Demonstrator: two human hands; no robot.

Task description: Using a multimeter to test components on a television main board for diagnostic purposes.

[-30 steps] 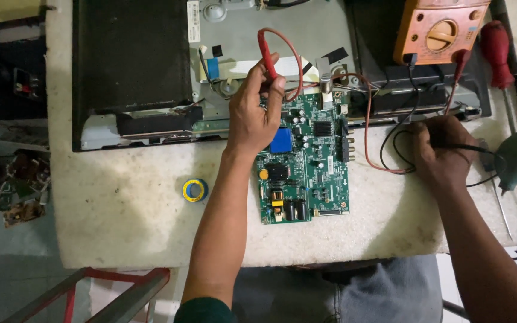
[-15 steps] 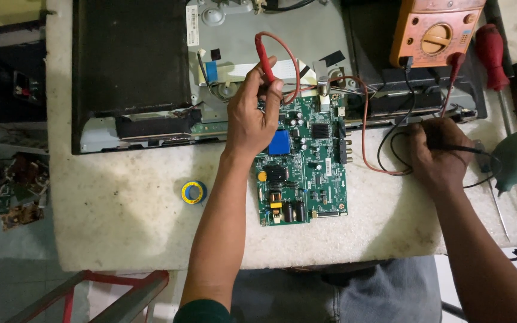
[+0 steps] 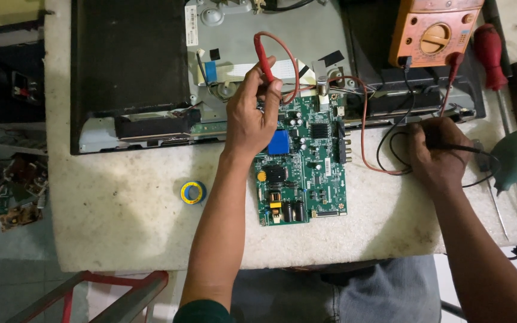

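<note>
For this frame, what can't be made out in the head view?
- Tip of the red probe: hidden by the left hand, so its contact with the green circuit board is unclear.
- Black probe tip: covered by the right hand.
- Orange multimeter: top cut off by the frame edge, display unseen.
- Board components: too small to identify.

Red probe [image 3: 264, 58]: tip hidden behind left hand [image 3: 251, 116] fingers; contact point on green circuit board [image 3: 303, 164] not visible. Black probe [image 3: 450, 146]: front end buried in right hand [image 3: 435, 154]. Orange multimeter [image 3: 435, 30]: top cut off by upper edge, dial setting too small to read. Red-handled screwdriver [image 3: 490, 51]: blade tip runs toward lower right, too thin to tell. Board component markings unreadable
</note>
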